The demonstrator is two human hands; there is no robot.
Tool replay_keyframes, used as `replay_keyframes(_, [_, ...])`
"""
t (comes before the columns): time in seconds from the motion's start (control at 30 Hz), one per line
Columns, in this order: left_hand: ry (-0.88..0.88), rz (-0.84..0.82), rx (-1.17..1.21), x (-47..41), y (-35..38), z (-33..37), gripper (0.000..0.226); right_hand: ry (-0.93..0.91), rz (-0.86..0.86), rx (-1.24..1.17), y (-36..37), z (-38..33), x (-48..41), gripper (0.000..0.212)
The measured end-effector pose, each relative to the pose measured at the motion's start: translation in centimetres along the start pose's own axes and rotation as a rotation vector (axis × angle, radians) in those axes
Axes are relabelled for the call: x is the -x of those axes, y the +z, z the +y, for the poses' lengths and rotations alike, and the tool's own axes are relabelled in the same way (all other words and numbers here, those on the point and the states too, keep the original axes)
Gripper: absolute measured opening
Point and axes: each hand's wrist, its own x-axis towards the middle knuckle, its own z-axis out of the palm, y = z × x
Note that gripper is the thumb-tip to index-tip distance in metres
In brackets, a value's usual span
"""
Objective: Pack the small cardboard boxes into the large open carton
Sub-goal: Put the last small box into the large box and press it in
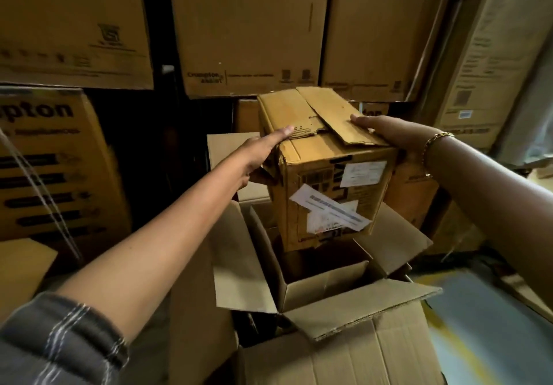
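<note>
Over large open carton (329, 283), battered small cardboard box (317, 157), peeling labels (329, 208), left hand (260, 157) and right hand (389, 136) flanking, straight fingers pressed together

A small box (326, 169) of worn, yellow-brown cardboard hangs in the air, tipped slightly, between the left hand (263, 157) and the right hand (386, 133), whose straight fingers press on its top edges. Its top flaps are folded shut but creased and ragged. 2 white labels and 1 peeling paper strip mark its near side. Just beneath it stands the large carton (326, 280), upright, its flaps spread outward, its inside dark.
</note>
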Motion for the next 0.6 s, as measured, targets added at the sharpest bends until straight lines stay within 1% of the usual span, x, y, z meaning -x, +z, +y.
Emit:
replay_keyframes(0.07, [-0.028,-0.001,-0.024,-0.7,-0.1,-0.5,0.056,0.019,-0.029,0.025,-0.3,0.0,-1.5,0.078])
replay_keyframes(0.13, [-0.060,-0.010,-0.039,-1.2,0.0,-0.9,0.061,0.032,-0.046,0.054,-0.3,0.2,-2.6,0.078])
replay_keyframes(0.2, [-0.080,-0.005,-0.051,-1.5,0.3,-1.2,0.060,0.034,-0.062,0.065,-0.3,0.5,-3.5,0.076])
replay_keyframes(0.3, [-0.100,0.042,-0.071,-1.7,0.9,-1.5,0.058,0.023,-0.100,0.066,-0.3,0.7,-4.5,0.072])
replay_keyframes(0.4, [-0.107,0.081,-0.070,-1.6,1.4,-1.7,0.050,0.018,-0.117,0.075,-0.4,0.9,-5.5,0.071])
replay_keyframes(0.47, [-0.112,0.105,-0.078,-1.4,2.0,-1.8,0.052,0.023,-0.143,0.087,-0.3,1.0,-5.9,0.071])
replay_keyframes(0.6, [-0.182,0.090,-0.060,-1.6,2.8,-2.1,0.064,0.033,-0.184,0.096,-0.1,1.9,-6.8,0.069])
